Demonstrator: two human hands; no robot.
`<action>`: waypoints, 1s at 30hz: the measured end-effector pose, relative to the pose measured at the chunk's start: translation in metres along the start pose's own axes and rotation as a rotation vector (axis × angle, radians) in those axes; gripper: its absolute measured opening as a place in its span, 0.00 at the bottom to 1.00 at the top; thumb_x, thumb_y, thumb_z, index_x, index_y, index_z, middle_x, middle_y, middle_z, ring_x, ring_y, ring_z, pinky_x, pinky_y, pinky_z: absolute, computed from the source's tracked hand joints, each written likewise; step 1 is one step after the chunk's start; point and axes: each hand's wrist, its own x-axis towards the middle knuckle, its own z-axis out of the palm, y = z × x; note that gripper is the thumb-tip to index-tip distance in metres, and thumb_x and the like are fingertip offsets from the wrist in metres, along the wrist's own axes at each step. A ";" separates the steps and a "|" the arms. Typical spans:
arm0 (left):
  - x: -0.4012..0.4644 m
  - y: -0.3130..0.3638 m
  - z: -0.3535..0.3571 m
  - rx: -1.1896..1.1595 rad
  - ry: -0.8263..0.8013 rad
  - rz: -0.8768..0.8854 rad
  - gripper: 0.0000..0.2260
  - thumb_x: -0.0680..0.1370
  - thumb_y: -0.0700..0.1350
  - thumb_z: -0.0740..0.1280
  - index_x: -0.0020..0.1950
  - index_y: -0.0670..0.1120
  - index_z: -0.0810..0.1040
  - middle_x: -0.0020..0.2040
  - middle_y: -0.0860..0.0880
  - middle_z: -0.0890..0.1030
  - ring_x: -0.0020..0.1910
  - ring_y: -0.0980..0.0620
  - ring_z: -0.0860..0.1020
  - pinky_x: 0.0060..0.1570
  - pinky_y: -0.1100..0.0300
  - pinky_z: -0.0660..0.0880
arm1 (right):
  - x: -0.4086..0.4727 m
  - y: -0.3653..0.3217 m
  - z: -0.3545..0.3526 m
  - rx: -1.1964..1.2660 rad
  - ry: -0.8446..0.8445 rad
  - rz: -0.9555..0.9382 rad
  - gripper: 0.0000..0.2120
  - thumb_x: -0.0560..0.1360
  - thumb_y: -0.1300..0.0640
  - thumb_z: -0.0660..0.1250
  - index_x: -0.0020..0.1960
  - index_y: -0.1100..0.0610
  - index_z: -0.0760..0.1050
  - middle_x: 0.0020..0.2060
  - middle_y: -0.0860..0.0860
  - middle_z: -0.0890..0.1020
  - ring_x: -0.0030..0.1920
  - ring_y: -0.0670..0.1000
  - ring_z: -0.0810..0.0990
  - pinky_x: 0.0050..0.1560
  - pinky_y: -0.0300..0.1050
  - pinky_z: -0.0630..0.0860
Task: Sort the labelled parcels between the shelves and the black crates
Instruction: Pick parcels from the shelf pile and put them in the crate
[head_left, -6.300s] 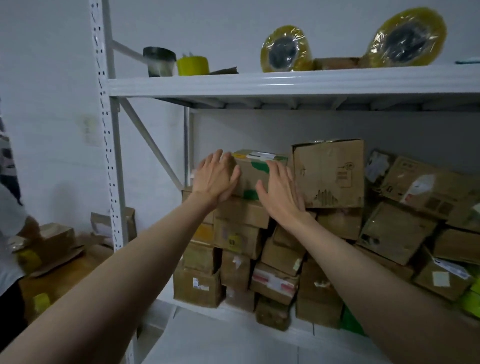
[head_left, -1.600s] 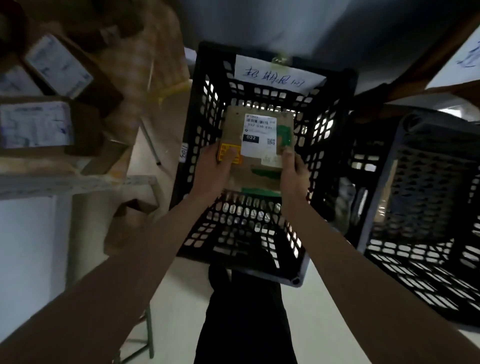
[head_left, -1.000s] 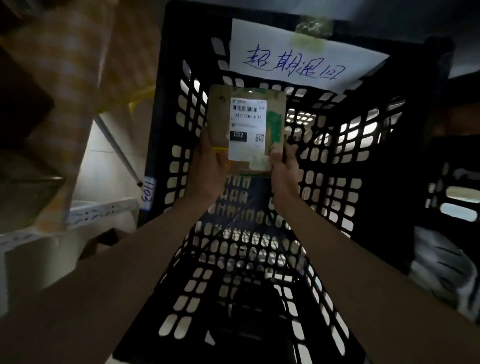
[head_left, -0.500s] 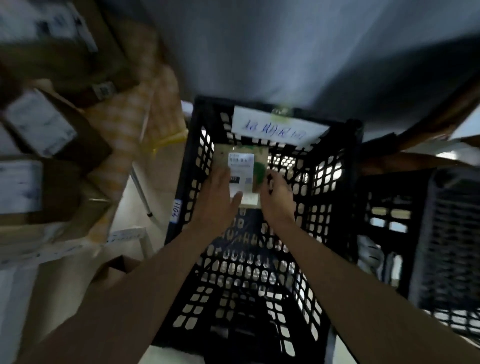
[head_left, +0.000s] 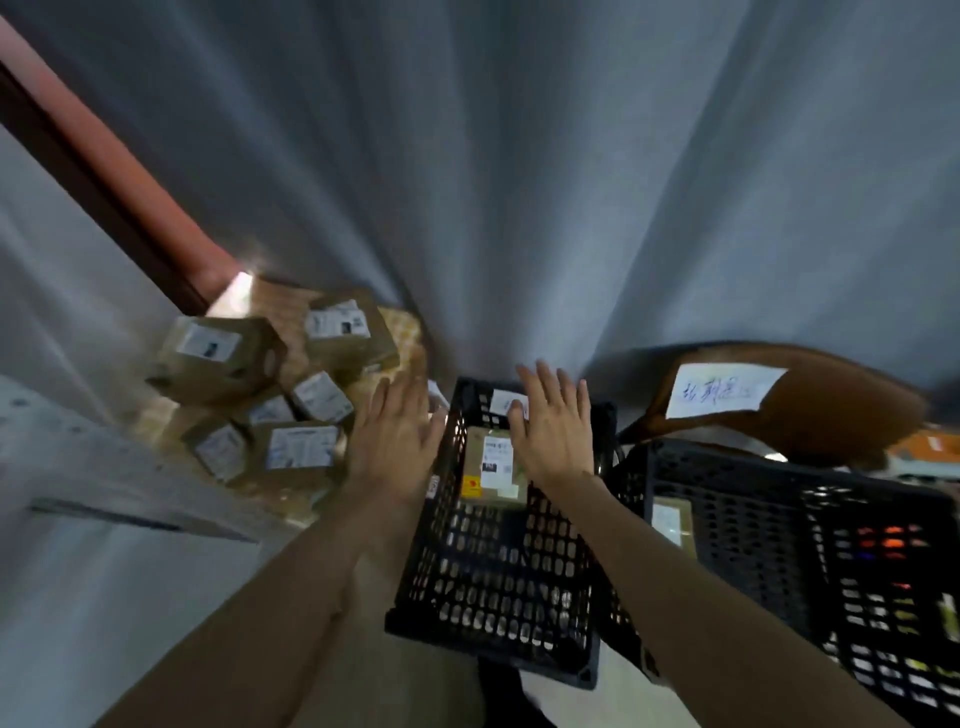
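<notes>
A brown cardboard parcel (head_left: 491, 467) with a white label lies inside the black crate (head_left: 498, 582) in front of me. My left hand (head_left: 397, 436) hovers open above the crate's left rim, fingers spread, holding nothing. My right hand (head_left: 553, 426) hovers open over the crate's far end, above the parcel and apart from it. A white handwritten label (head_left: 506, 401) on the crate's far wall is partly hidden by my right hand.
Several labelled cardboard parcels (head_left: 291, 395) are piled on the floor to the left, beside a grey shelf edge (head_left: 104, 478). A second black crate (head_left: 810, 545) stands at the right with a parcel (head_left: 670, 525) inside. Behind it sits a brown box with a handwritten label (head_left: 722, 396).
Both hands let go of the parcel, which now lies in the crate. They have risen and opened, and the view has lifted away from the crate.
</notes>
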 end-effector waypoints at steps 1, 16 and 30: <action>-0.007 0.000 -0.023 0.015 0.037 0.007 0.29 0.79 0.57 0.51 0.74 0.44 0.70 0.70 0.40 0.75 0.70 0.39 0.72 0.70 0.44 0.64 | -0.006 -0.010 -0.016 -0.004 0.009 -0.017 0.25 0.84 0.48 0.50 0.79 0.54 0.61 0.79 0.55 0.61 0.80 0.59 0.56 0.79 0.58 0.46; -0.103 -0.007 -0.238 0.290 0.351 -0.166 0.26 0.79 0.57 0.53 0.69 0.45 0.77 0.71 0.43 0.75 0.70 0.40 0.73 0.69 0.43 0.68 | -0.057 -0.157 -0.181 0.000 0.174 -0.459 0.34 0.77 0.42 0.41 0.78 0.53 0.63 0.79 0.56 0.63 0.78 0.61 0.61 0.79 0.63 0.53; -0.294 0.031 -0.336 0.494 0.527 -0.656 0.32 0.80 0.63 0.43 0.78 0.49 0.65 0.80 0.46 0.62 0.79 0.44 0.58 0.77 0.44 0.53 | -0.155 -0.251 -0.230 0.304 0.295 -1.033 0.26 0.81 0.46 0.52 0.76 0.53 0.67 0.75 0.57 0.70 0.75 0.61 0.67 0.75 0.66 0.60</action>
